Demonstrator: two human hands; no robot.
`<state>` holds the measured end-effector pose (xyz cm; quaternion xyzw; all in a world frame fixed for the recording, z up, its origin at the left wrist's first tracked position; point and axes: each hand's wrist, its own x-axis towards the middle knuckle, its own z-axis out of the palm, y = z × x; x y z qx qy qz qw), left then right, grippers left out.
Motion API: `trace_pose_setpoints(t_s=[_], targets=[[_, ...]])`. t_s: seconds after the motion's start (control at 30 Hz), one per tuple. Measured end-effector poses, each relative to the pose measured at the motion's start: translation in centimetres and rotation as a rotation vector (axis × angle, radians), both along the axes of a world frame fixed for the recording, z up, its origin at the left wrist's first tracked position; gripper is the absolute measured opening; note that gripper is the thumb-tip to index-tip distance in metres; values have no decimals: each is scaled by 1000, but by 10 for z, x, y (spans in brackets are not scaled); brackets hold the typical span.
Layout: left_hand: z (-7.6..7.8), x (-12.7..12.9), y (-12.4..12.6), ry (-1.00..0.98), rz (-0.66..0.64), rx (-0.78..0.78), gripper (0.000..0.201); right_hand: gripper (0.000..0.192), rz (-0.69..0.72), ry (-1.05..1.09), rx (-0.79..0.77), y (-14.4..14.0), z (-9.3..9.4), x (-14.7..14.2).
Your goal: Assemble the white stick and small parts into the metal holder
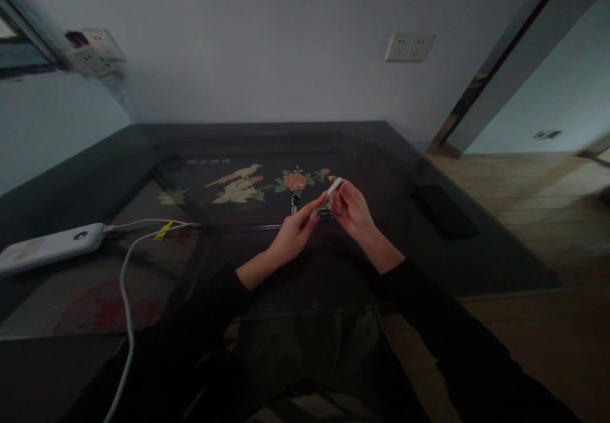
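2 hands (296, 231), dark tabletop (317, 277), pale wall (257, 54)

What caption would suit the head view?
Left hand holding slim white object, right hand at its end, over dark table.

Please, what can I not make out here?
In the head view:
Slim white object: left hand covers its near end.
Right hand: curled, hiding whether it grips anything.
Small shiny item beyond left hand: too small to identify.
White device: cut off by left edge.
White cable: cut off by bottom edge.
Tabletop lettering: too small to read.
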<state>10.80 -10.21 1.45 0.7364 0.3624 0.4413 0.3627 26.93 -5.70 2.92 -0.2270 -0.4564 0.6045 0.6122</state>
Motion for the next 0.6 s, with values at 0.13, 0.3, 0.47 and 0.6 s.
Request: trace_pose_setpoints(t_s=[0.13,0.3,0.47,0.6], targets=[[1,0,-1,0,-24,19,50,40,20,22,9,0,-1,1],[2,-1,1,-8,-10,21,50,38,16,21,10,-1,0,1],[2,-2,3,-14,17,19,50,37,34,38,18,-2,2,0],[3,-2,4,-18,50,8,50,34,67,47,52,-2,3,0]])
